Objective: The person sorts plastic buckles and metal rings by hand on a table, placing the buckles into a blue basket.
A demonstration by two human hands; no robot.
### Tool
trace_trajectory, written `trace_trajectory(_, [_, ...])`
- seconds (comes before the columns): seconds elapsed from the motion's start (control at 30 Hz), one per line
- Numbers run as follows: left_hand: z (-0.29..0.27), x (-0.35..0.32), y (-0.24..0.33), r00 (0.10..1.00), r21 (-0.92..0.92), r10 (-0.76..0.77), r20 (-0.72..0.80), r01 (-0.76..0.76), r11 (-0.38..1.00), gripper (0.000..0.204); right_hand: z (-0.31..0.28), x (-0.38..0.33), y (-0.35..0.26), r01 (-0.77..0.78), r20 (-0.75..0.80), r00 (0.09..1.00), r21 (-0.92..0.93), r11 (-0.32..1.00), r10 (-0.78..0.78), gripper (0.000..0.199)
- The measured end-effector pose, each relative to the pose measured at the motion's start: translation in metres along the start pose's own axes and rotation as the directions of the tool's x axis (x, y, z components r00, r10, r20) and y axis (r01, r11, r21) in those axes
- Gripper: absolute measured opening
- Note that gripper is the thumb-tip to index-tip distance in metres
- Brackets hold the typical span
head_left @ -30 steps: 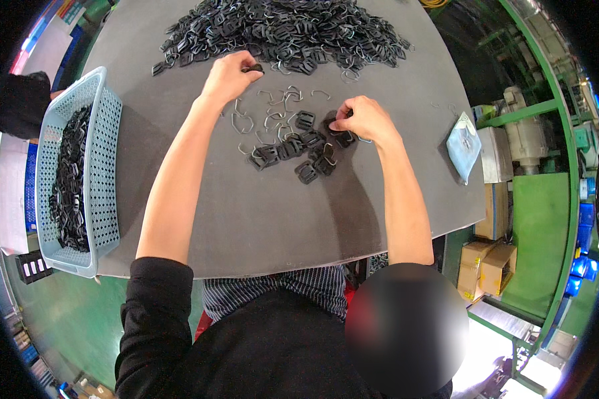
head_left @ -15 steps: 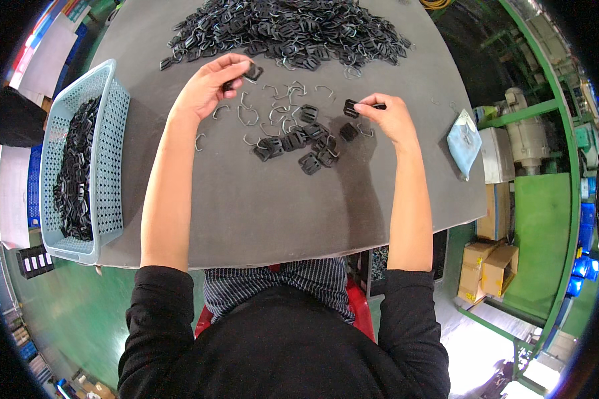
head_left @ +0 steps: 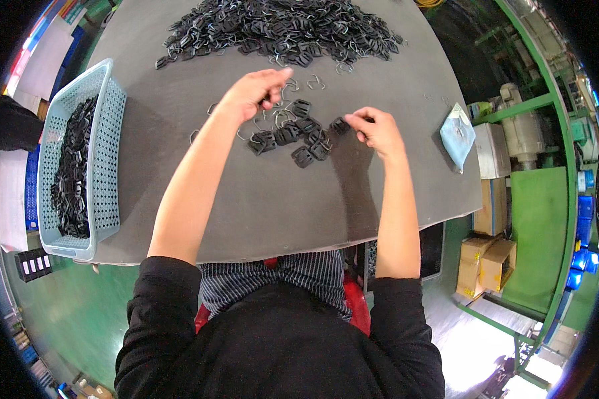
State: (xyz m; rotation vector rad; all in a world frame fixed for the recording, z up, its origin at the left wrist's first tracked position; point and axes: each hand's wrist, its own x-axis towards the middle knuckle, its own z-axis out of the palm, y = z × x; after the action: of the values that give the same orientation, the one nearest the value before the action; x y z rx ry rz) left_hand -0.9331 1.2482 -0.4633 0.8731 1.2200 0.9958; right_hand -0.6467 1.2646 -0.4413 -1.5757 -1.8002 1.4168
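My left hand (head_left: 256, 94) hovers over loose bent-wire metal hooks (head_left: 286, 118), fingers curled and closed toward the thumb. Whatever it may hold is hidden or too small to make out. To the right, my right hand (head_left: 377, 130) pinches with thumb and forefinger at the edge of a black plastic buckle (head_left: 339, 126), low over the table. Between the hands lies a small cluster of black slotted buckles (head_left: 306, 126), some overlapping. Two buckles sit at its near edge, one of them a flat slotted buckle (head_left: 303, 157).
A large heap of black buckles with wire hooks (head_left: 279, 30) covers the far part of the grey table (head_left: 259, 213). At the left stands a light blue perforated basket (head_left: 106, 159) of black pieces. A pale blue packet (head_left: 458, 137) lies near the right edge.
My left hand has moved right over the wire hooks; the buckle it held no longer shows. My right hand has come down and slightly nearer, to the buckle lying on the table.
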Motion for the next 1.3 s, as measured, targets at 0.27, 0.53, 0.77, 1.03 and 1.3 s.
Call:
trace_trajectory(0.27, [0.048, 0.000, 0.001, 0.969, 0.871, 0.246, 0.037, -0.152, 0.468, 0.040, 0.014, -0.003, -0.008, 0.017, 0.004, 1.000, -0.291, 0.957, -0.017, 0.029])
trace_trajectory(0.53, [-0.016, -0.071, 0.014, 0.974, -0.432, 0.210, 0.086, -0.153, 0.889, 0.021, 0.042, 0.002, -0.028, 0.057, 0.147, 0.988, -0.013, 0.998, -0.055, 0.029])
trace_trajectory(0.77, [-0.010, -0.096, 0.001, 0.982, 0.469, 0.145, -0.119, -0.073, 0.880, 0.026, 0.063, 0.035, -0.046, 0.311, -0.142, 0.887, -0.521, 0.795, -0.439, 0.029])
trace_trajectory(1.03, [-0.010, -0.109, -0.006, 0.916, 0.515, 0.308, -0.256, -0.140, 0.846, 0.019, 0.042, 0.002, -0.040, 0.064, 0.195, 0.970, 0.368, 0.927, -0.145, 0.024])
trace_trajectory(1.3, [-0.029, -0.103, 0.006, 0.906, 0.653, 0.322, -0.274, -0.071, 0.754, 0.021, 0.108, 0.003, -0.053, 0.311, 0.131, 0.946, -0.615, 0.724, -0.295, 0.032])
